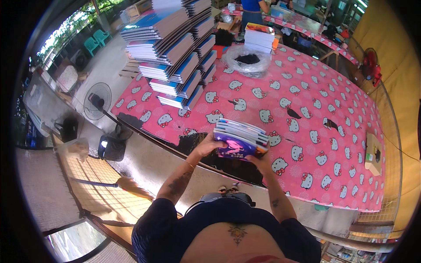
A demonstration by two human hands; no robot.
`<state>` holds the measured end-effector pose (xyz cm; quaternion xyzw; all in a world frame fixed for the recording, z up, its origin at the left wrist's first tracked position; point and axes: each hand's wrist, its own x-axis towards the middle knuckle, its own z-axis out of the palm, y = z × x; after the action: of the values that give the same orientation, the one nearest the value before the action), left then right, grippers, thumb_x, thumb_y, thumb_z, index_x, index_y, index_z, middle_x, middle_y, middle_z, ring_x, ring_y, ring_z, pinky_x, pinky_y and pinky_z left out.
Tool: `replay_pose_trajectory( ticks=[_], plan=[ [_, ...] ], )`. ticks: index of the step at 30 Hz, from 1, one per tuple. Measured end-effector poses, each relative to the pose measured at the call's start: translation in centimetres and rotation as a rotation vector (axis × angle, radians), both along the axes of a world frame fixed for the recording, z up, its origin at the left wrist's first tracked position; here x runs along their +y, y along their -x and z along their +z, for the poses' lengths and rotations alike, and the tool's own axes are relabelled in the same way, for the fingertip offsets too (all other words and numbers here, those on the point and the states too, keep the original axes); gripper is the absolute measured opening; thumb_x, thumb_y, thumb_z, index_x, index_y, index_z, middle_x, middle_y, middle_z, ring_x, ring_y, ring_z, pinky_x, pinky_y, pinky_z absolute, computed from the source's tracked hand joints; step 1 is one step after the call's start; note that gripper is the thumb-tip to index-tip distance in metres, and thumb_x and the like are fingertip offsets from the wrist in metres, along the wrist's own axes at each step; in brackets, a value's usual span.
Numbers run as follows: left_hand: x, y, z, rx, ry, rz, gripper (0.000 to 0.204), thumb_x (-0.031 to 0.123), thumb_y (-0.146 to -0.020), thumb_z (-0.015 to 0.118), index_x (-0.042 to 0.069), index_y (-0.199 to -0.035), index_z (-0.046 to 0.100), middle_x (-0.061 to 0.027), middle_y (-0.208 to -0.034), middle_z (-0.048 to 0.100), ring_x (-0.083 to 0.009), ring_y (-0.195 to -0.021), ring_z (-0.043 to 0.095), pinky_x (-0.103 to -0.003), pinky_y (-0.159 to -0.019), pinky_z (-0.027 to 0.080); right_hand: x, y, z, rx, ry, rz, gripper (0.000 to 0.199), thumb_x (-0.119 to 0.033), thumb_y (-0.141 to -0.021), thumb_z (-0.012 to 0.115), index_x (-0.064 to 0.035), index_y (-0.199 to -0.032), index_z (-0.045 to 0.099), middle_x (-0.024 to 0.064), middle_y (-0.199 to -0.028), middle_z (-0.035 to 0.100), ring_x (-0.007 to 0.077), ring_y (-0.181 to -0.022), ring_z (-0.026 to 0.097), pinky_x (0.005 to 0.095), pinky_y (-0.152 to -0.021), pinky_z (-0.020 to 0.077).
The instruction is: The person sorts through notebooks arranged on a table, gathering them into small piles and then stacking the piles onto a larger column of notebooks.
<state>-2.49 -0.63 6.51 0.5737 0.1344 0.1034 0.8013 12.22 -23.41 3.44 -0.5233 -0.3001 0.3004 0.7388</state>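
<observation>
A stack of notebooks point(239, 139) is gripped between my two hands at the near edge of the table. The front one has a purple cover with a pink figure; pale page edges of several others show behind it. My left hand point(209, 143) clasps the stack's left end, thumb across the purple cover. At the lower right corner my right hand point(260, 160) holds the other end, its fingers partly hidden behind the notebooks. The stack is tilted toward me, above or resting on the table edge; I cannot tell which.
A pink table point(302, 131) with a cartoon-cat cover spreads ahead and right. Tall piles of spiral notebooks point(175, 57) stand far left. Behind are a clear plastic bag point(247, 65), a white book stack point(258, 38) and a person point(251, 13). A cardboard box point(373, 154) lies right; a fan point(98, 101) stands left.
</observation>
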Motion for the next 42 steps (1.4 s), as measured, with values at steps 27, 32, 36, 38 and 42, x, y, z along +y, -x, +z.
replay_pose_trajectory(
  ticks=[27, 32, 36, 38, 42],
  plan=[
    [-5.1, -5.6, 12.5, 0.146, -1.890, -0.213, 0.088, 0.056, -0.061, 0.078, -0.003, -0.118, 0.048, -0.0231, -0.114, 0.056, -0.0384, -0.109, 0.056, -0.046, -0.091, 0.045, 2.4, -2.2, 3.7, -0.265, -0.062, -0.008, 0.070, -0.015, -0.064, 0.089, -0.0005, -0.114, 0.042, 0.0127, -0.106, 0.059, 0.0174, -0.097, 0.061, 0.0332, -0.086, 0.0502],
    [-5.2, -2.5, 14.4, -0.059, -1.875, -0.180, 0.067, 0.045, -0.058, 0.083, 0.001, -0.098, 0.051, -0.0147, -0.089, 0.060, -0.0325, -0.081, 0.064, -0.042, -0.066, 0.052, 1.4, -0.1, 5.7, -0.239, -0.090, 0.077, 0.082, -0.018, -0.059, 0.093, -0.0032, -0.121, 0.041, 0.0120, -0.116, 0.054, 0.0189, -0.109, 0.055, 0.0364, -0.093, 0.0458],
    [-5.4, 2.8, 24.0, -0.218, -1.943, -0.128, 0.057, 0.034, -0.059, 0.080, 0.003, -0.099, 0.052, -0.0119, -0.085, 0.060, -0.0296, -0.076, 0.064, -0.038, -0.065, 0.053, 4.5, -5.1, 8.9, 0.198, 0.134, 0.294, 0.065, -0.052, -0.092, 0.054, -0.0118, -0.140, 0.036, 0.0102, -0.129, 0.048, 0.0239, -0.123, 0.046, 0.0412, -0.104, 0.0368],
    [-4.8, 5.8, 29.3, -0.276, -2.068, -0.018, 0.050, 0.026, -0.062, 0.077, 0.004, -0.100, 0.053, -0.0104, -0.087, 0.061, -0.0266, -0.076, 0.065, -0.037, -0.066, 0.053, 6.0, -4.0, 9.1, 0.322, 0.196, 0.467, 0.069, -0.063, -0.090, 0.041, -0.0148, -0.139, 0.037, 0.0117, -0.127, 0.052, 0.0252, -0.116, 0.052, 0.0450, -0.096, 0.0438],
    [0.0, 10.4, 37.0, -0.535, -2.266, 0.448, 0.041, 0.022, -0.063, 0.077, 0.002, -0.093, 0.056, -0.0076, -0.083, 0.062, -0.0242, -0.072, 0.063, -0.036, -0.066, 0.052, 11.2, -3.1, 16.8, 0.334, -0.043, 0.793, 0.081, -0.076, -0.084, 0.026, -0.0207, -0.144, 0.027, 0.0160, -0.117, 0.058, 0.0338, -0.103, 0.060, 0.0504, -0.078, 0.0515]
  ],
)
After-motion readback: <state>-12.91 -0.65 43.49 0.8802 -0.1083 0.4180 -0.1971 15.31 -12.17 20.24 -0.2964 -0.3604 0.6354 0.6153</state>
